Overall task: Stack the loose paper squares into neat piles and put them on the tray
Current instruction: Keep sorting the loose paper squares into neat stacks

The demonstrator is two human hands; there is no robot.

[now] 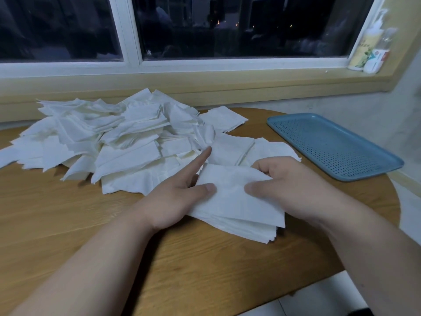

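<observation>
A big loose heap of white paper squares (pixel 118 137) covers the left and middle of the wooden table (pixel 68 224). In front of it I hold a small stack of paper squares (pixel 232 206) between both hands. My left hand (pixel 175 199) grips its left edge, thumb on top and index finger pointing out toward the heap. My right hand (pixel 289 185) grips the right edge, thumb on top and fingers curled over the far side. The blue perforated tray (pixel 330 144) lies at the right with nothing on it.
A window sill (pixel 205 78) runs along the back behind the heap. Two bottles (pixel 369 51) stand on its right end. The table's rounded edge curves close on the right, beside a pale wall (pixel 405 124). Floor tiles show at the lower right.
</observation>
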